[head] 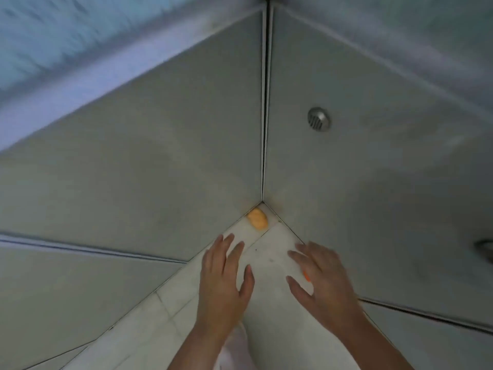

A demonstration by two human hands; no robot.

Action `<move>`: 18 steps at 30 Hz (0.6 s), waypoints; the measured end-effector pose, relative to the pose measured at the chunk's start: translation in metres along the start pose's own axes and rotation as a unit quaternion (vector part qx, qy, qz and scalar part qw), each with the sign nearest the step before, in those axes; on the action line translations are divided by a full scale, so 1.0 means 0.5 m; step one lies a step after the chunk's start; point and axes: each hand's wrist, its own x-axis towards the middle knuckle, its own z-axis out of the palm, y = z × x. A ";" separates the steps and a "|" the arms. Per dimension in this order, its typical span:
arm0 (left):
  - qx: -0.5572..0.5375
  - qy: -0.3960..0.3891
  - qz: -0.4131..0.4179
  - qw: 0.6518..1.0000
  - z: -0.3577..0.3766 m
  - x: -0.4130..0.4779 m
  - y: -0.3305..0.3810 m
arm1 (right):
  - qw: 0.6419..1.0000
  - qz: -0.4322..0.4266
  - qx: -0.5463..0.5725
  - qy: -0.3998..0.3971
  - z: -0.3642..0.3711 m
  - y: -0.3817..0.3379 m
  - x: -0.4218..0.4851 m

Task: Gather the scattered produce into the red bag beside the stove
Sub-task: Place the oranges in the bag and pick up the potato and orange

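An orange piece of produce (pixel 257 218) lies on the white tiled floor (pixel 266 252), tucked into the corner where two grey cabinet fronts meet. My left hand (pixel 224 279) hovers over the floor a short way in front of it, fingers spread, holding nothing. My right hand (pixel 320 279) is to the right, also with fingers apart. A small orange bit (pixel 306 276) shows under its palm; whether it is held or lies on the floor is unclear. The red bag and the stove are out of sight.
Grey cabinet panels (pixel 133 182) close in the corner on both sides. A round metal vent (pixel 318 119) sits on the right panel, and another metal fitting (pixel 486 249) shows at the right edge. A countertop edge (pixel 80 84) runs overhead at upper left.
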 end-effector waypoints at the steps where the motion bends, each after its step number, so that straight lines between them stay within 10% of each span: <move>1: 0.009 -0.004 0.010 1.000 0.034 0.003 -0.029 | 1.000 -0.011 0.003 0.004 0.033 0.022 0.000; 18: 0.058 -0.071 0.123 0.988 0.455 0.039 -0.358 | 0.996 -0.032 -0.069 -0.045 0.441 0.382 -0.022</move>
